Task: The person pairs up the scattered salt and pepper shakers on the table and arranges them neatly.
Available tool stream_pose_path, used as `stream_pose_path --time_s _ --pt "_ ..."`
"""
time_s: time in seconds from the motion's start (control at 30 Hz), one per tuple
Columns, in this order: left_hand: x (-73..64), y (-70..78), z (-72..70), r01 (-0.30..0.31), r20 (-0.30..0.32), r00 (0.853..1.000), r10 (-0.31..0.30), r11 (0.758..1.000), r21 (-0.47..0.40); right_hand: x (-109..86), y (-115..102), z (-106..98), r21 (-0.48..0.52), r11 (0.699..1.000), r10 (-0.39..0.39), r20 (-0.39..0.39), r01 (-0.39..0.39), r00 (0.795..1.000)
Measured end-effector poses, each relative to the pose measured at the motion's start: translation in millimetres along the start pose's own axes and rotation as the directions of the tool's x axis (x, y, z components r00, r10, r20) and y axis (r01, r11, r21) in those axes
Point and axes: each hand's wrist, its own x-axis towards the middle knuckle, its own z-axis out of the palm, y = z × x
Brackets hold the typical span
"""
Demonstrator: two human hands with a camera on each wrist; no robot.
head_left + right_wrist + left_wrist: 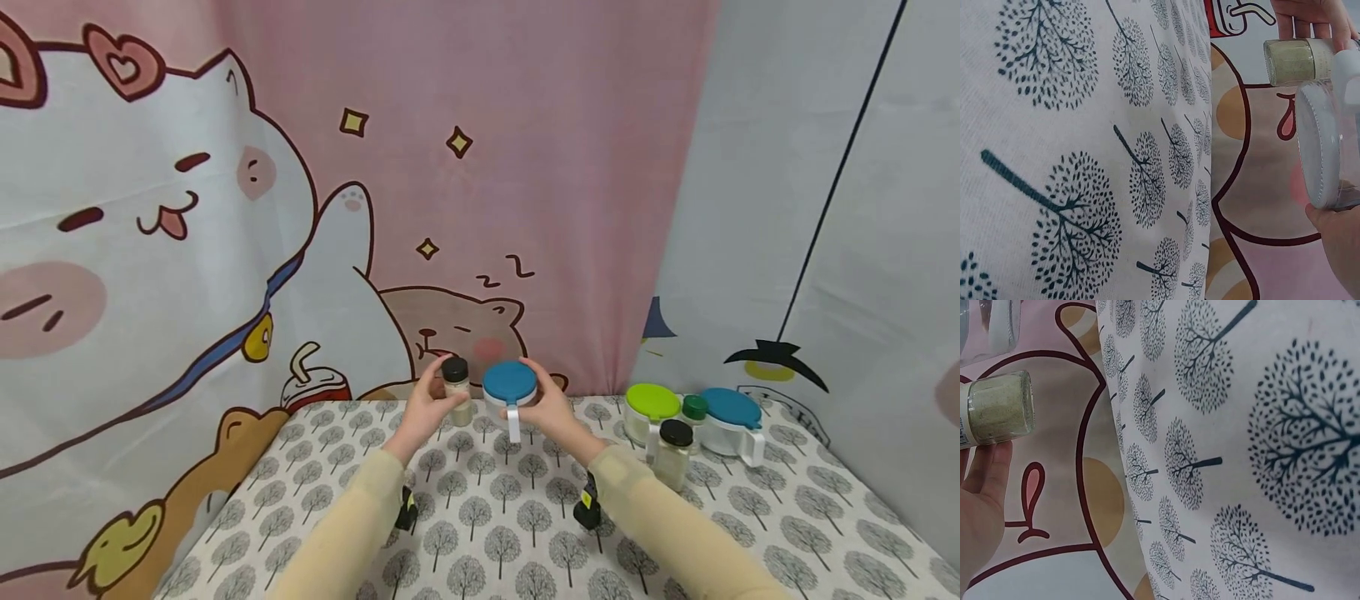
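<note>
My left hand (424, 412) grips a small glass spice jar (461, 412) with a black lid, upright, its thumb and fingers round the sides. The pale powder inside and the jar's base (1013, 406) show in the left wrist view, held up off the tablecloth. To its right, a clear seasoning pot (492, 408) with a blue lid and a white handle is gripped by my right hand (551, 410). Its round base (1317, 147) is also off the cloth in the right wrist view. The jar and pot are side by side, level with each other.
At the table's right stand a green-lidded pot (651, 403), a green-capped jar (695, 408), a second blue-lidded pot (723, 429) and a black-lidded jar (672, 457), close together. A tree-print tablecloth (480, 533) covers the table. A cartoon curtain (570, 208) hangs behind.
</note>
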Motion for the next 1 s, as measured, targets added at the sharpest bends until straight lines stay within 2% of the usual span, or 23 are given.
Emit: stream_pose_path --time_s 0.13,0.4,0.67,0.9,1.0 --pt "1.4 -0.4 -3.3 -0.019 0.007 1.000 0.019 1.000 -0.019 2.5 -0.8 2.9 -0.009 1.000 -0.003 -0.012 0.003 1.000" --pt "0.5 -1.9 -9.7 0.010 0.017 1.000 -0.010 1.000 -0.015 3.7 -1.2 10.0 -0.014 0.999 -0.041 -0.005 0.041 0.999" --pt "7.6 -28.5 -14.4 0.025 -0.041 0.999 -0.025 1.000 0.000 4.8 -4.5 19.4 0.061 0.996 -0.063 0.012 0.062 0.998" --pt "2.7 -35.4 -21.7 0.074 -0.089 0.994 -0.066 0.994 0.081 6.1 -5.6 25.9 0.103 0.994 -0.046 0.002 0.046 0.999" --pt "0.5 -36.4 -26.1 0.070 -0.105 0.993 -0.059 0.992 0.104 7.4 -5.3 27.3 0.092 0.995 -0.044 -0.008 0.045 0.999"
